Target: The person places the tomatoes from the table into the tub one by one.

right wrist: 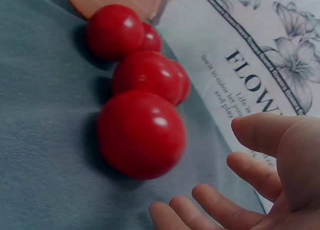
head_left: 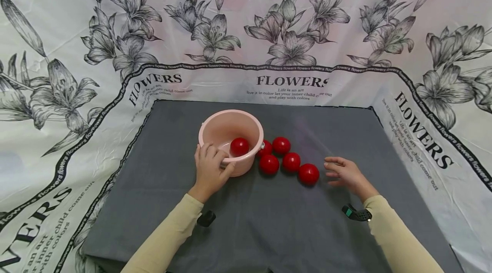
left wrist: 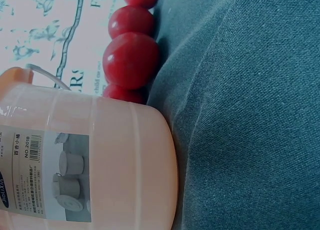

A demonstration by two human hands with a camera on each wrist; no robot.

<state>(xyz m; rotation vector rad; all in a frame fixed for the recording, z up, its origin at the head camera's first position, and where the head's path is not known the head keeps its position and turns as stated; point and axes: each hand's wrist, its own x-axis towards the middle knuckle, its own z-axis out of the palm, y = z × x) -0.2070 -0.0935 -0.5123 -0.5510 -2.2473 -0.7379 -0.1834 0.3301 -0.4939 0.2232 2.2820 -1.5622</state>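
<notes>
A pink plastic bucket (head_left: 243, 168) stands on the grey cloth, and one red ball (head_left: 239, 147) lies inside it. My left hand (head_left: 210, 169) grips the bucket's near left rim, fingers hooked over the edge. In the left wrist view the bucket (left wrist: 120, 165) shows a printed label (left wrist: 47, 175) on its side; the hand itself is out of that picture. Several more red balls (head_left: 291, 162) lie in a cluster right of the bucket. My right hand (head_left: 347, 174) is just right of the nearest ball (right wrist: 141, 135), its fingers spread and holding nothing.
Dark grey cloth (head_left: 161, 196) covers the tabletop. White flower-printed sheeting (head_left: 215, 80) borders it at the back and both sides. A dark band (head_left: 357, 213) is on the right wrist and a black device (head_left: 206, 218) by the left.
</notes>
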